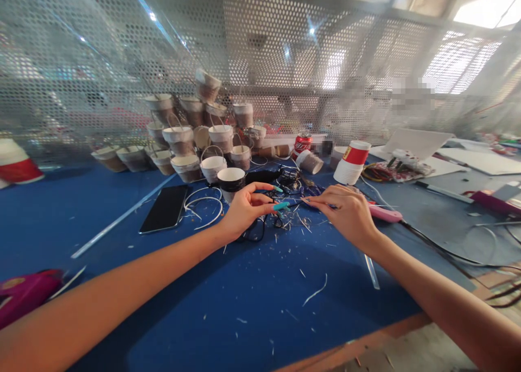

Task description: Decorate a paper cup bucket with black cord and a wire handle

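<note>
Over the table, my left hand [244,206] is closed in a loose pinch, its turquoise-nailed thumb and index finger slightly apart. A thin black cord [293,203] runs from its fingertips towards the other hand. My right hand [345,208] pinches the cord's other end between thumb and fingers, and a thin pale strand shows there too; the exact grip is partly hidden. Just behind my left hand stands a paper cup [231,180] with a black band. Tangled black cord [290,177] and white clippings lie beneath and behind both hands.
Small bucket-like cups with handles [179,139] are stacked at the back. A phone [163,209] and white cord loops [209,206] lie left. A red can [302,146], a red-and-white cup stack [352,163] and a pink-handled tool [385,213] with a cable are right. Mesh [264,41] stands behind.
</note>
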Action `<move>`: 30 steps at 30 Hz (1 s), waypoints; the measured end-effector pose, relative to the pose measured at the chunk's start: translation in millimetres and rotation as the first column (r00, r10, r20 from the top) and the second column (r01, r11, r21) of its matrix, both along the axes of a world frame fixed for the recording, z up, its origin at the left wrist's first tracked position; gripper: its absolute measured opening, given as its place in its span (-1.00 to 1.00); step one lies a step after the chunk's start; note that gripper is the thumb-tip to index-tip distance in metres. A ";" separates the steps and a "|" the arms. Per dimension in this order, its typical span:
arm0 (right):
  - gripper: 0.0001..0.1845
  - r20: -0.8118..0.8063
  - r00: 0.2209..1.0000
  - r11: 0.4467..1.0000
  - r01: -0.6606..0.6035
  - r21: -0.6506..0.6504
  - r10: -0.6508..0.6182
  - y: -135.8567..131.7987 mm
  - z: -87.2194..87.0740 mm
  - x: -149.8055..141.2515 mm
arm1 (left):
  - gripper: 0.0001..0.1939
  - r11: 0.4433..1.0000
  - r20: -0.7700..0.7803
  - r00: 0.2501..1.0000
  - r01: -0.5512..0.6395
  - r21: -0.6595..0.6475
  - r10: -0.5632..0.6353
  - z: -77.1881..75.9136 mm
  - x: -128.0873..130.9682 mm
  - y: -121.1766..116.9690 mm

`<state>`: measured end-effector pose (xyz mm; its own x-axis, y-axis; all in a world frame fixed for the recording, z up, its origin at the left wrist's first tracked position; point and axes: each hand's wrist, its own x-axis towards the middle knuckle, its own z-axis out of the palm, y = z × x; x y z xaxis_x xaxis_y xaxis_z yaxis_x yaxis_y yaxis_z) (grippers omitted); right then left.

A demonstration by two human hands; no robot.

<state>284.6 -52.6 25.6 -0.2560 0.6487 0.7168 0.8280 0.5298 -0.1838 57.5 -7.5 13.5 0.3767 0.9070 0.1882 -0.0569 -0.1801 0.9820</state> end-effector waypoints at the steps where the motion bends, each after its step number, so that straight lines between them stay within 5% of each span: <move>1: -0.84 -0.002 1.000 1.000 -0.004 -0.004 0.004 0.0 0.0 -0.2 | -0.52 1.000 0.001 1.000 0.003 0.003 -0.003 -0.6 0.0 0.2; 30: -0.91 -0.034 0.999 1.000 0.009 0.012 -0.008 -0.4 0.8 -3.6 | -0.55 0.999 0.038 0.999 0.028 -0.021 -0.028 4.1 0.6 -1.4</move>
<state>281.0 -53.0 26.4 -0.2261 0.6419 0.7327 0.8259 0.5251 -0.2053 58.2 -8.9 17.6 0.3950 0.9002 0.1836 -0.0990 -0.1569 0.9826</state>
